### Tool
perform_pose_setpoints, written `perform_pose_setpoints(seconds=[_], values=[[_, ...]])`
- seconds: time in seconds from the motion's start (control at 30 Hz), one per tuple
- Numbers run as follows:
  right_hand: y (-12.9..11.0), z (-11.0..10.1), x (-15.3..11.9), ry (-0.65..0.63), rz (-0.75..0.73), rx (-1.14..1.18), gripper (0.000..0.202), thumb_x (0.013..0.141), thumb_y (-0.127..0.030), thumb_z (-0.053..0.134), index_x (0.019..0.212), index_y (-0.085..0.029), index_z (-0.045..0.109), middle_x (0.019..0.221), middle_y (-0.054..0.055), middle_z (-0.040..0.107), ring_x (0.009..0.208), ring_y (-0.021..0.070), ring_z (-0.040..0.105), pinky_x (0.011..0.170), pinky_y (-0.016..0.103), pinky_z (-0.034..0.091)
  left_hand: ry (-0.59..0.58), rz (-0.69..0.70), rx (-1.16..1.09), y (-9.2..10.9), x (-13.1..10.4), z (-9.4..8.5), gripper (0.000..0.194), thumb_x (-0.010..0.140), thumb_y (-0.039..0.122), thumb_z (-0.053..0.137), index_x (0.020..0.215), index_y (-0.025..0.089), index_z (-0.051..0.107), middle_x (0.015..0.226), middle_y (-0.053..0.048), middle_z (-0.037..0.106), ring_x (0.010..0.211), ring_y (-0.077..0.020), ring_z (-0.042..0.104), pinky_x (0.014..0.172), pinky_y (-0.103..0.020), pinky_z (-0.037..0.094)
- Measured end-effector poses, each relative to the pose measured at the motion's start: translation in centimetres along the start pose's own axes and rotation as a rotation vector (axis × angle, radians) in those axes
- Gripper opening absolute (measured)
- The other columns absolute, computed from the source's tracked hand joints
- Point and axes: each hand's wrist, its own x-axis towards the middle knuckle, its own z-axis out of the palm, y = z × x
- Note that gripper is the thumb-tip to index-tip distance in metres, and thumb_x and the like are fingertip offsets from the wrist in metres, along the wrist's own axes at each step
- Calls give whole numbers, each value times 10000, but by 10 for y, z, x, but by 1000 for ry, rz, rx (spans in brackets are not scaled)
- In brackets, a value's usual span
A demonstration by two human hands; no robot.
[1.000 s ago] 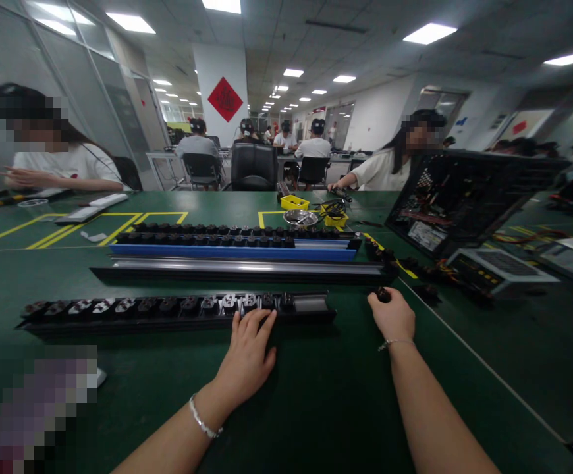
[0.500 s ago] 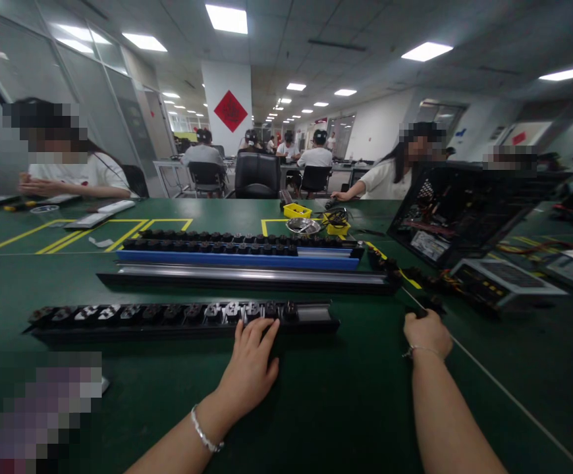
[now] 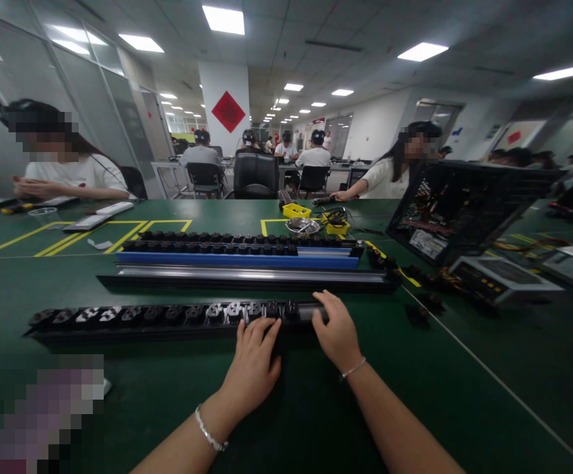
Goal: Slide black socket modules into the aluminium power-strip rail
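A black rail (image 3: 168,331) lies across the green table, with a row of several dark and silvery socket modules (image 3: 195,312) in its channel. My left hand (image 3: 254,362) is open, its fingertips resting on the rail's near edge and its thumb apart. At the rail's right end is my right hand (image 3: 338,329), its fingers and thumb curled over the channel. What lies between them is too dark to make out. Beyond are a black rail with a bare silver channel (image 3: 251,274) and a blue rail (image 3: 237,258) with several black modules.
Loose black parts (image 3: 417,315) lie right of my right hand. Farther right are a metal power supply (image 3: 506,276) and an open computer case (image 3: 469,204). A metal dish (image 3: 302,226) and yellow trays (image 3: 296,210) stand behind the rails. People sit left and right across the table.
My right hand has moved left from the loose black parts to the right end of the near rail. My left hand has stayed at the rail's near edge.
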Motion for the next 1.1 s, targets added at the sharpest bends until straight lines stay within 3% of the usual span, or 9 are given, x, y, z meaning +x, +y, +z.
perform_pose_setpoints(seconds=[0.1,0.2,0.5,1.1], values=[[-22,15,-6,-86,-11,24,368,774,-253,471,1108,-163,597,1108,87,629,1096,214,523,991,386,359,-3,-6,-12,0,0,0,584,748,115,460,1317,221,380,1274,-89,468,1224,-259,382,1071,-586,170],[-29,20,-9,-110,37,-9,390,766,-318,529,1118,-164,592,1080,84,640,1037,220,549,958,375,364,7,-9,-7,1,1,1,579,744,110,457,1309,220,393,1265,-88,475,1217,-259,390,1070,-585,180],[-35,26,-6,-79,118,-83,357,804,-406,528,1099,-224,610,1081,54,650,975,210,569,875,347,355,29,-8,-19,3,2,2,585,741,118,471,1311,226,396,1239,-94,495,1194,-266,408,1060,-594,181],[-33,26,-4,-67,116,-84,325,801,-320,520,1077,-177,613,1057,67,656,969,209,576,881,338,363,4,-18,-16,3,2,-1,544,757,120,451,1292,206,403,1253,-83,487,1212,-249,389,1077,-576,159]])
